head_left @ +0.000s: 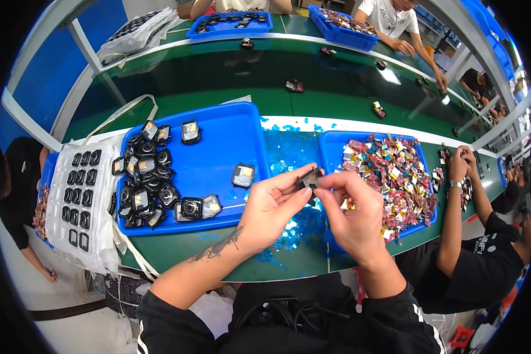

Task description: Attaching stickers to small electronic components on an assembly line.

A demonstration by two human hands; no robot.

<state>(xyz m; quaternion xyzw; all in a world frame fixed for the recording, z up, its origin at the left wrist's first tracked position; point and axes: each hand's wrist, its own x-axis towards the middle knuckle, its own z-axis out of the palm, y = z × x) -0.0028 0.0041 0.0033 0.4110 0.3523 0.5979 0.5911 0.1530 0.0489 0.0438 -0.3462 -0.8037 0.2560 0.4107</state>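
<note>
Between my two hands is a small black plastic housing (306, 180), partly covered by the fingers. My left hand (272, 203) grips it between thumb and fingers from the left. From the other side, my right hand (355, 211) pinches at its right edge with thumb and forefinger; whether a smaller piece sits in that pinch is hidden. To the left, a blue tray (218, 133) holds a heap of black camera-like housings (144, 171), some showing pale square faces. On the right stands a second blue tray (330, 139) full of small circuit boards (389, 183) in red, white and yellow.
Blue film scraps (289, 147) litter the green bench between the trays. A white moulded tray (103, 200) with rows of housings lies far left. Beyond runs a green conveyor (218, 79) carrying scattered parts. A co-worker's hands (463, 162) work close on the right; others sit across.
</note>
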